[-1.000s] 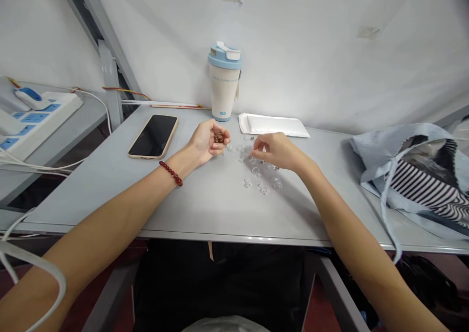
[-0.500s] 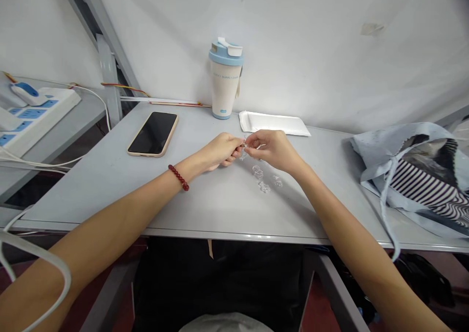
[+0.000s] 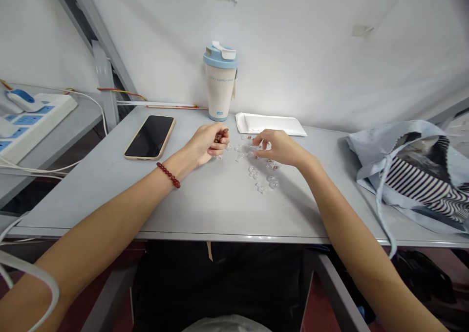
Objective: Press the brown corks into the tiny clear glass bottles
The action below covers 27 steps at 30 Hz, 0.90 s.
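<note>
Since the frame half a second ago, the two hands have parted: the left hand [image 3: 207, 145] has turned to show its curled palm, and the right hand [image 3: 281, 147] has shifted right. Fingers of the left are cupped closed round small brown pieces [image 3: 219, 138]. Thumb and forefinger of the right stand apart above clear plastic pieces [image 3: 253, 172] scattered over the middle of the desk [image 3: 205, 207], near side of the white packet [image 3: 274, 125]; a few brown bits lie among them. Picking and gathering seems the step in hand. Probably the next move calls for a fine fingertip pinch, with the left kept cupped.
</note>
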Motion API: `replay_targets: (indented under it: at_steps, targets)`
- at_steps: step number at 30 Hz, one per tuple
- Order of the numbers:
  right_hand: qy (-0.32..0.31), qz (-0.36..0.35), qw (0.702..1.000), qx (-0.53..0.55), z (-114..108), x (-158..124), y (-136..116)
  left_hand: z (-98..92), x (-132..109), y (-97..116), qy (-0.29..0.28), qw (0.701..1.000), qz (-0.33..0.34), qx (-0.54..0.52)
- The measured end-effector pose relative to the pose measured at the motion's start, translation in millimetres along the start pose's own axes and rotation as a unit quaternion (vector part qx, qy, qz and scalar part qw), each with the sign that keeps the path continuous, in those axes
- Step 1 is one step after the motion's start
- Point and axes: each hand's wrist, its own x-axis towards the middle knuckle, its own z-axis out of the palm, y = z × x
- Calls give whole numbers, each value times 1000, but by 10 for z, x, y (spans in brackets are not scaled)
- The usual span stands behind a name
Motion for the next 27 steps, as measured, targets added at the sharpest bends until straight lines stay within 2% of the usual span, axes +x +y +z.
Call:
replay_targets:
  at_steps: [4,6,8,10,12,14,19,27]
  targets:
    - [-80,44,994,-60,-66,-47,-11,-10,1,3,-22,996,-70,-42]
    - [-93,53,992,-67,-49,-48,-14,3,3,-33,-34,995,-87,-21]
    - [-71,33,996,-52,-14,-42,-37,28,-2,-77,-49,994,-95,21]
    - [-17,-11,1000,-17,26,-35,-87,59,-16,-118,-68,991,-95,66]
    - [33,-63,997,32,64,-36,-161,93,-33,-151,-86,988,-83,100]
    - [54,-94,991,82,93,-45,-239,120,-47,-172,-99,986,-67,117]
    - [67,-69,980,172,119,-74,-334,144,-48,-182,-94,989,-24,113]
    - [105,-83,978,158,119,-68,-283,126,-61,-209,-125,984,16,125]
